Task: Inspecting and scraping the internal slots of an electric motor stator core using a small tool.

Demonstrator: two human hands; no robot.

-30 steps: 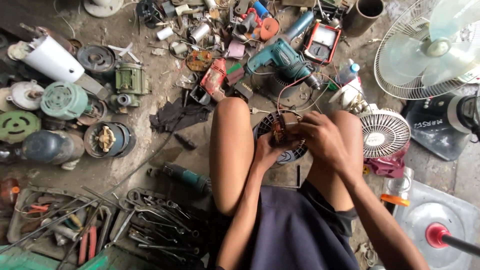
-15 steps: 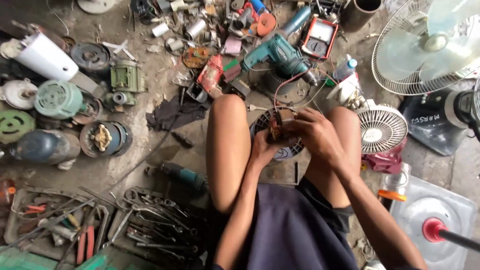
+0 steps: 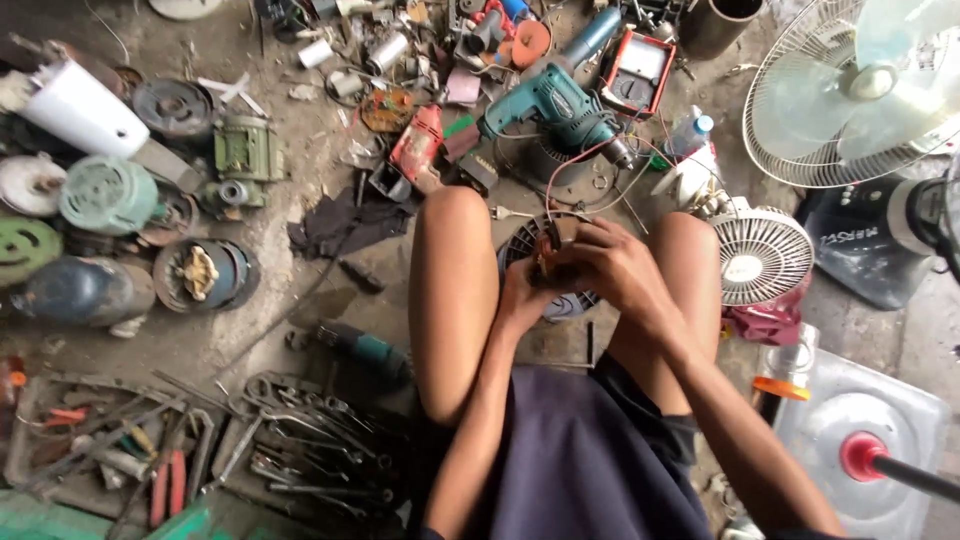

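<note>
I sit with my knees up, and both hands meet between them over a round dark fan motor housing [image 3: 520, 245] on the floor. My left hand [image 3: 522, 297] cups a small brown wired part [image 3: 553, 243] from below. My right hand [image 3: 612, 268] closes over the same part from the right, fingers curled on its top. Red wires [image 3: 585, 160] run from the part up toward a teal power drill [image 3: 555, 105].
Motor housings [image 3: 105, 195] and a white cylinder [image 3: 80, 110] lie at the left. Wrenches and pliers [image 3: 290, 440] are spread at the lower left. A red-cased meter [image 3: 638, 72], a small white fan grille [image 3: 760, 255] and a large standing fan [image 3: 860, 90] are at the right.
The view has shifted slightly. My hands stay on the small part between my knees, with only small finger movements.
</note>
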